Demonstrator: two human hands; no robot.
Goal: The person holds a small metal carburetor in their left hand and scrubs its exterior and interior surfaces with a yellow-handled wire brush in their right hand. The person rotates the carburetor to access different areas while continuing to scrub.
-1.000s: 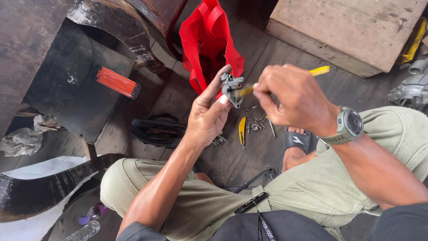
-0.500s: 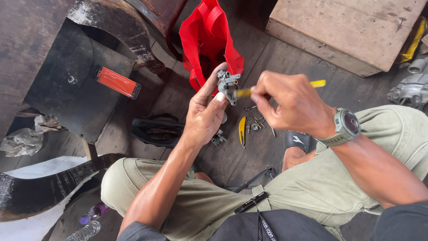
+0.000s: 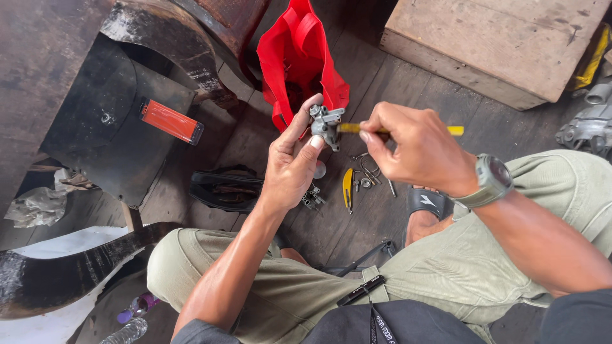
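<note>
The left hand [image 3: 290, 169] pinches a small grey metal part [image 3: 325, 122] up over the red bag [image 3: 299, 60], and the right hand [image 3: 417, 153] — closed around a yellow-handled screwdriver [image 3: 454, 130] — holds it level, its tip pointing left, touching the part.

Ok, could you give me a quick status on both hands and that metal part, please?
Left hand grips small grey metal part. Right hand holds yellow-handled tool, tip at the part. Nothing between them; red bag behind.
</note>
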